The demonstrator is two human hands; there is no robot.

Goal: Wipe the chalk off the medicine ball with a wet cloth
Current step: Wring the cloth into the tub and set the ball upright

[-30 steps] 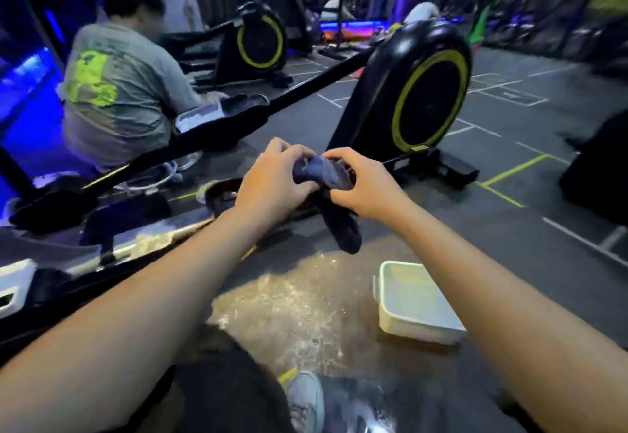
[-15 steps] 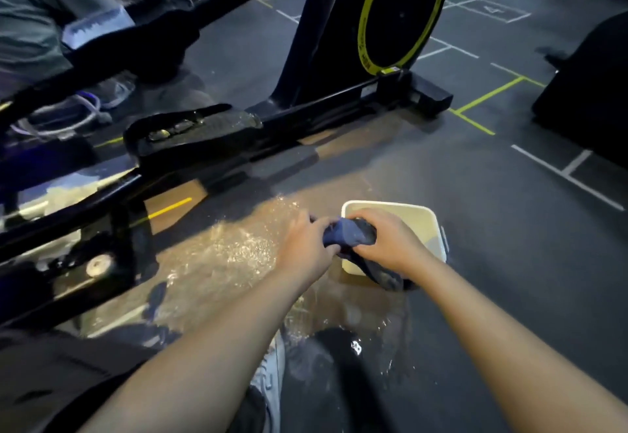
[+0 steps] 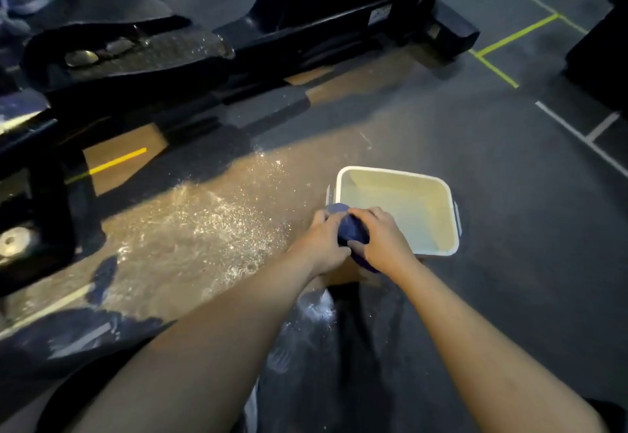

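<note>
A dark blue cloth (image 3: 351, 228) is bunched between both my hands, just over the near left corner of a white rectangular tub (image 3: 445, 218) on the floor. My left hand (image 3: 323, 244) grips the cloth from the left. From the right, my right hand (image 3: 382, 238) curls round it. Part of the cloth hangs below my right hand. Between my forearms lies a dark rounded shape (image 3: 339, 347) with white chalk smears, which may be the medicine ball; it is dim and largely hidden.
A black rowing machine (image 3: 210, 48) runs across the upper left, its base bar reaching to the upper right. The floor (image 3: 190, 238) to the left of the tub glistens wet. A dark block (image 3: 601, 55) stands at the right edge. Yellow and white lines mark the floor.
My view has tipped down to the floor. Both hands, still gripping the cloth, have come down from chest height to the near corner of the tub.
</note>
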